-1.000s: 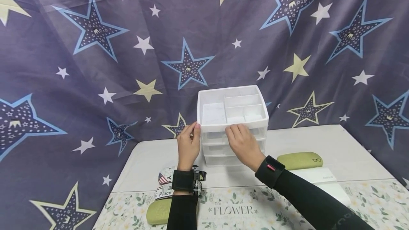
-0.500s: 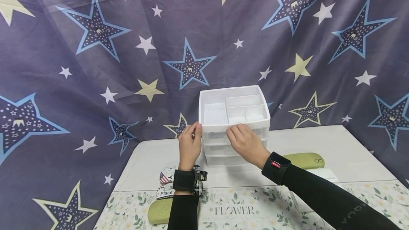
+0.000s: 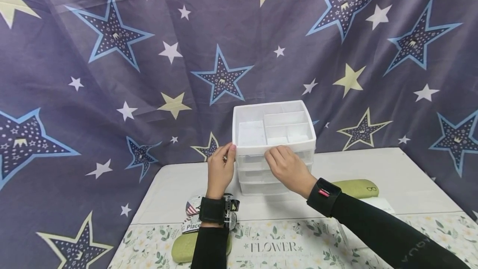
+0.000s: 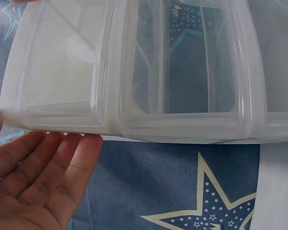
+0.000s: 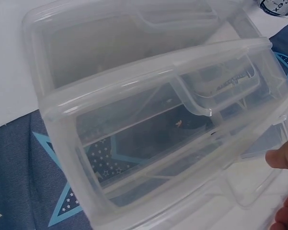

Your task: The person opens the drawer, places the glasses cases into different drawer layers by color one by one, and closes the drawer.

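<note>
A white plastic drawer unit [image 3: 274, 148] stands at the table's back, with a divided open tray on top and several clear drawers below. At its upper left corner my left hand [image 3: 220, 171] holds the rim, thumb on the front, fingers [image 4: 81, 155] along the side. My right hand [image 3: 289, 169] is curled at the front just below the top rim, at the top drawer. In the right wrist view its thumb [image 5: 282, 155] lies near that drawer's pull, with curled fingertips below. The lower drawers [image 5: 148, 139] look closed. My palm hides part of the top drawer's front.
A green glasses case [image 3: 356, 188] lies at the right, beside a white flat item [image 3: 377, 204] partly under my right sleeve. Items with printed lettering [image 3: 192, 223] and another green case [image 3: 183, 248] lie by my left forearm. A starry cloth [image 3: 149, 74] hangs behind the table.
My right forearm has swung slightly right and outward, covering more of the white flat item. Both hands keep their places on the drawer unit, and the view has shifted slightly.
</note>
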Demonstrator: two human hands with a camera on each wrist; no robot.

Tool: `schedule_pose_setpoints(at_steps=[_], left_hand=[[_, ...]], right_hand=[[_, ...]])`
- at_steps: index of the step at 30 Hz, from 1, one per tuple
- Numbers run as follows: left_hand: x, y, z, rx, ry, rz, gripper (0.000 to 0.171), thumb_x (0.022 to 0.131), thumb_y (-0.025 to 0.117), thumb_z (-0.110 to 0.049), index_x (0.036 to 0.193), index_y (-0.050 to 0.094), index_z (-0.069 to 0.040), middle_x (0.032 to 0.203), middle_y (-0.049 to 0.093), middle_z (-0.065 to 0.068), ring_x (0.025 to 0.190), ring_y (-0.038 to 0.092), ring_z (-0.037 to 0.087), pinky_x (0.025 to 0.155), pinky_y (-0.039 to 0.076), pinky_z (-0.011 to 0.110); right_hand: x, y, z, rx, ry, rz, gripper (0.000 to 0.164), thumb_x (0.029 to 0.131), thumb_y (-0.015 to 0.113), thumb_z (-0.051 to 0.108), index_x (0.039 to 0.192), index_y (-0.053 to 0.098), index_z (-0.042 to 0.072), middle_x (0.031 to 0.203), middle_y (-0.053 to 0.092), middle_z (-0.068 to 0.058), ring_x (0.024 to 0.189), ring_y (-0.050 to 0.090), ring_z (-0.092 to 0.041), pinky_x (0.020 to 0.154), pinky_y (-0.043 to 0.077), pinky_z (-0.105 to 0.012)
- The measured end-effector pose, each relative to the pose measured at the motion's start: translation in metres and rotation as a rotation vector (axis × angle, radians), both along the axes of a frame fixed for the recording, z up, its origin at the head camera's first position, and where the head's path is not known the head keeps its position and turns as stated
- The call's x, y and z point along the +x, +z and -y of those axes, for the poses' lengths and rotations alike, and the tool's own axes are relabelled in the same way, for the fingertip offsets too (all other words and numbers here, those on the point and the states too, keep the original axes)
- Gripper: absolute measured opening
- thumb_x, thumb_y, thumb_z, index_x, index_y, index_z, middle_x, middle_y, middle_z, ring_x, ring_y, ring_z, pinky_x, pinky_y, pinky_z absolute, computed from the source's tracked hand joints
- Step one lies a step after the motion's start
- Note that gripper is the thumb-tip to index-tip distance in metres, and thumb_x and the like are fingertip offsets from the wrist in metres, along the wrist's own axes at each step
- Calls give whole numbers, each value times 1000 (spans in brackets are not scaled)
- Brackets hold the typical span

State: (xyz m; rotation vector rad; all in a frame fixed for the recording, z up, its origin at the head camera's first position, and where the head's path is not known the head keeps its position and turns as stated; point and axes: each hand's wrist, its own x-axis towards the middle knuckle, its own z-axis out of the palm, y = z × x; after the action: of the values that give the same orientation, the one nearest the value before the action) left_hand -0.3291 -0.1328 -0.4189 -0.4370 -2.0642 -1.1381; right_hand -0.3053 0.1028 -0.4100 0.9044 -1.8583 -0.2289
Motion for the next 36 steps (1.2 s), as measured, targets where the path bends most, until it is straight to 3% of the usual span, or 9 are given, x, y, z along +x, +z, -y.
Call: schedule_pose_setpoints(at_steps=[7,11,15,20,25,30,36], left_hand=[[1,2,2,-45,-13,-2,39,108,56,-32,121,73,1,92,72,9,72,65,16,61,55,29],[1,3,6,-45,-57,2,35,106,61,-28,123,72,0,98,73,9,73,67,16,61,57,28],[1,4,8,2,-126,52,36,104,64,-29,127,71,-2,106,74,11,79,72,16,65,62,26],[1,4,11,34,-167,125,43,103,64,-36,130,69,-3,114,73,12,88,74,19,72,63,26],[4,3,14,47,-179,178,45,102,65,-37,131,68,-3,115,72,11,92,74,19,74,62,24],[4,4,15,52,-184,174,43,102,65,-36,131,69,-3,113,73,11,91,75,20,73,63,25],[0,3,14,43,-181,139,43,102,65,-36,129,70,-4,111,74,10,90,74,19,71,63,25]], right_hand=[[1,2,0,10,-7,31,24,102,38,-9,108,61,-6,97,61,-16,85,59,-28,75,55,-36],[3,3,0,25,-13,51,18,99,46,-9,110,61,-7,99,61,-16,86,59,-28,75,55,-36],[3,5,-1,35,-26,59,24,101,39,-9,110,61,-7,99,61,-16,87,59,-29,76,55,-36],[3,5,-1,31,-29,68,35,106,26,-7,111,61,-7,99,61,-17,87,59,-29,75,55,-36],[5,3,-1,41,-36,90,29,106,33,-6,111,61,-7,98,62,-16,86,59,-28,72,54,-35],[7,4,-1,57,-53,89,23,105,39,-6,111,61,-6,98,61,-16,85,57,-29,70,53,-35],[5,7,0,62,-64,40,40,110,22,-3,108,61,-6,94,60,-15,81,56,-28,66,50,-34]])
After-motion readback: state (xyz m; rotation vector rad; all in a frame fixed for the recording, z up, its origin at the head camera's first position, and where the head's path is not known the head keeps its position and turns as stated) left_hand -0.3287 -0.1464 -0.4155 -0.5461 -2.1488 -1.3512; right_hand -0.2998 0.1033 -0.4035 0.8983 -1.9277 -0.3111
